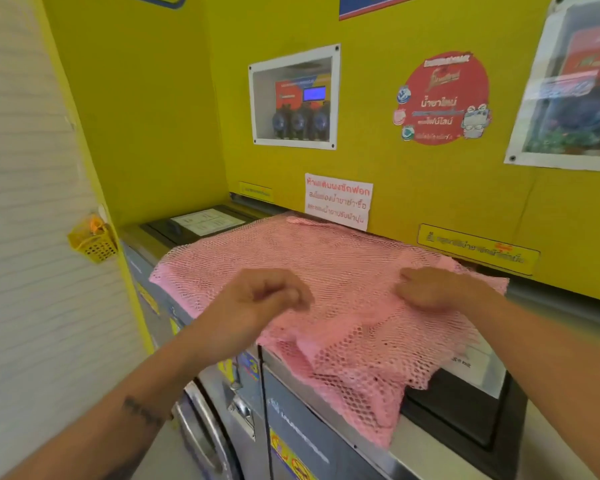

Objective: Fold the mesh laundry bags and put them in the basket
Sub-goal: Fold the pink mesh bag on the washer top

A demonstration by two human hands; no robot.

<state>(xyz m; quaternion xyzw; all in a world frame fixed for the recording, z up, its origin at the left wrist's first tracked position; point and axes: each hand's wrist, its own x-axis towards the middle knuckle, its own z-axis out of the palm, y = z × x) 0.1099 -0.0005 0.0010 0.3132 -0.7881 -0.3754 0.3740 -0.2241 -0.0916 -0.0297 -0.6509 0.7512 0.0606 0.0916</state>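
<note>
Washer top [430, 441]: pink mesh bag [291, 261] under fingers [413, 289].

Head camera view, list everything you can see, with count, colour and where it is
mesh laundry bag: one, pink, spread over the machine tops, front edge hanging over
washing machines: two, grey metal, below the bag
small basket: one, yellow, hung on the left wall
white notice: one, red lettering, on the yellow wall behind the bag
round sticker: one, red, upper wall
window panel: one, white frame, upper wall
left hand: one, fingers curled, over the bag
right hand: one, resting on the bag
</note>
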